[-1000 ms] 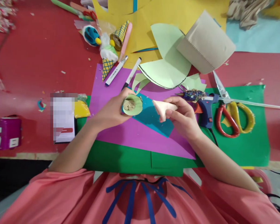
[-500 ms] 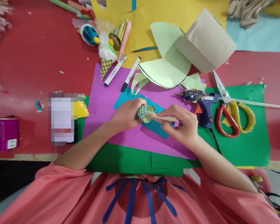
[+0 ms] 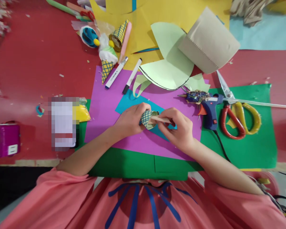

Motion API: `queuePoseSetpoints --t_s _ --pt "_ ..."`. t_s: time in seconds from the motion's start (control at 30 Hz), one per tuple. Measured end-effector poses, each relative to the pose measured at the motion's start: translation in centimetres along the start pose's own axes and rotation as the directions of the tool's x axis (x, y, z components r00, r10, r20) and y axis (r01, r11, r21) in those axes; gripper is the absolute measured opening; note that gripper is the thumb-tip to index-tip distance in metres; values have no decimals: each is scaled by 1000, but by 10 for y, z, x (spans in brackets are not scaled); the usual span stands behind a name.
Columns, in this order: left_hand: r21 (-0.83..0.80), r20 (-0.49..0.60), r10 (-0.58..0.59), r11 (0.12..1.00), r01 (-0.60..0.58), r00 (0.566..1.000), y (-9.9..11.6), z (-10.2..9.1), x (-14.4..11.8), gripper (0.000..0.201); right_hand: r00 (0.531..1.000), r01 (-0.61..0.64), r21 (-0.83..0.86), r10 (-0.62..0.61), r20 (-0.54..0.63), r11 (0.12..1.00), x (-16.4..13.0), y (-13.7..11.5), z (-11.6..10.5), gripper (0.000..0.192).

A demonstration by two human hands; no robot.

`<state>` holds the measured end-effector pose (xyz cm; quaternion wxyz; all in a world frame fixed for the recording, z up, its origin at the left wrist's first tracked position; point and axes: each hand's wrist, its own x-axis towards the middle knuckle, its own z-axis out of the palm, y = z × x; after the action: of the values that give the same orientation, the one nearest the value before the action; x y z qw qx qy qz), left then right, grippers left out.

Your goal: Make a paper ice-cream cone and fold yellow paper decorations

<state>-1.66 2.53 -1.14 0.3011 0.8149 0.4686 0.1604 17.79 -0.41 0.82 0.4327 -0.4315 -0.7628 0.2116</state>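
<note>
Gripping the lattice-patterned paper cone (image 3: 147, 119) in my left hand (image 3: 131, 120), my right hand (image 3: 178, 130) pinches a cream clay piece (image 3: 160, 120) at its mouth, apparently to seat it.

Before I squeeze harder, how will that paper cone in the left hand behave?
The cone looks like thin rolled paper, so probably light and easily crushed. Its open mouth likely buckles first. Set down, its round taper would probably roll in a curve.

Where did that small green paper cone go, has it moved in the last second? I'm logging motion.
Yes. The small green cross-hatched paper cone dropped from the purple sheet's upper part onto the blue sheet, turned sideways.
</note>
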Motion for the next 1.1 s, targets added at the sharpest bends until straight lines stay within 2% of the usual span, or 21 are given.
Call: queuePoseSetpoints --t_s 0.1,0.17,0.47,0.63,0.83,1.1 --pt "18 14 -42 999 42 999 4 1 -2 33 990 114 -143 -124 -63 983 -2 1 3 12" --pt "27 33 -73 997 72 997 4 1 -4 32 981 164 -215 -182 -66 963 -3 2 4 12" --pt "-41 23 -176 983 176 984 8 -3 -2 23 961 275 -283 -268 67 919 -6 -8 2 18" --pt "-93 12 -200 975 200 980 12 -4 -1 16 959 277 -351 -235 157 895 -3 -18 -2 26" --pt "-101 1 -208 973 207 978 8 -2 -1 19 948 244 -373 -140 285 895 -4 -22 -3 37" --pt "-123 9 -183 975 183 983 9 -1 -2 16 945 274 -240 -215 247 931 -4 -17 -3 25"
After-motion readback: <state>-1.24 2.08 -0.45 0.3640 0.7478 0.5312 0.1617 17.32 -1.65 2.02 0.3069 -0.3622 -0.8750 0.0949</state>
